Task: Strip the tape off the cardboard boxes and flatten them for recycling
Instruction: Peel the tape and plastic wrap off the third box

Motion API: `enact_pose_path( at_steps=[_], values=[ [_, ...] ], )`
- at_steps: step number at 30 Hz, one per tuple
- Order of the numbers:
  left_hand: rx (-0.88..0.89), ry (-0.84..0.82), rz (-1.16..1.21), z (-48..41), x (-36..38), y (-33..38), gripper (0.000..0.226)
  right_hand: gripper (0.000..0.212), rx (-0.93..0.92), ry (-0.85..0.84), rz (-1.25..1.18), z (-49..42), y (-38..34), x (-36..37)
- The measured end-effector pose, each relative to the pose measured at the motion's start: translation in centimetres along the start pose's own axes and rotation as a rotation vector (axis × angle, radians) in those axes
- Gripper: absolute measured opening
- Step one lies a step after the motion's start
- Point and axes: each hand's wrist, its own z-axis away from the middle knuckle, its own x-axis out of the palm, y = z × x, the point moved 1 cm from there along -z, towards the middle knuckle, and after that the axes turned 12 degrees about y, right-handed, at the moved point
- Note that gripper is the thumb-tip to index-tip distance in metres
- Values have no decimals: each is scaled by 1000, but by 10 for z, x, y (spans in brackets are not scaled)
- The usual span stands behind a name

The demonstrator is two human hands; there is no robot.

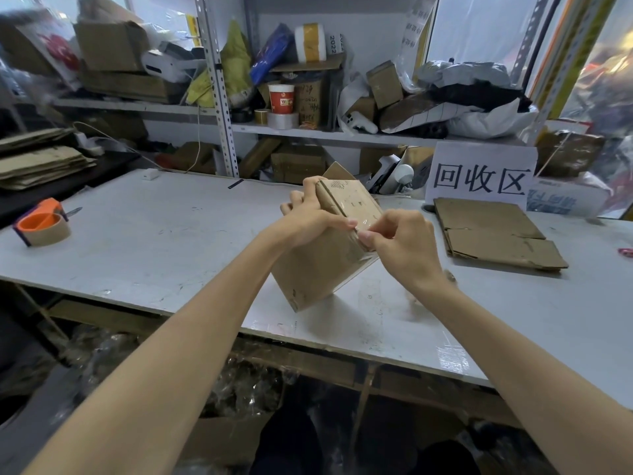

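Observation:
A small brown cardboard box stands tilted on one corner on the grey table, in the middle of the head view. My left hand grips its upper left edge, fingers wrapped over the top. My right hand pinches a strip of clear tape at the box's upper right edge between thumb and forefinger. One flap sticks up behind the box.
A flattened cardboard box lies at the right under a white sign. An orange tape dispenser sits at the left. Flattened boxes are stacked at the far left. Cluttered shelves stand behind the table.

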Motion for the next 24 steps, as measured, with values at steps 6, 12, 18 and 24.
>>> enact_pose_path(
  at_steps=[6, 12, 18, 24],
  values=[
    [-18, 40, 10, -1, 3, 1, 90, 19, 110, -134, -21, -3, -3, 1],
    [-8, 50, -9, 0, 1, 3, 85, 16, 57, -90, -173, 0, 2, -5],
    [49, 32, -76, 5, 4, 6, 73, 25, -134, -103, -55, -5, 3, -10],
    [39, 110, -44, 7, 11, 11, 68, 9, -321, -80, 77, -7, 5, -13]
  ],
)
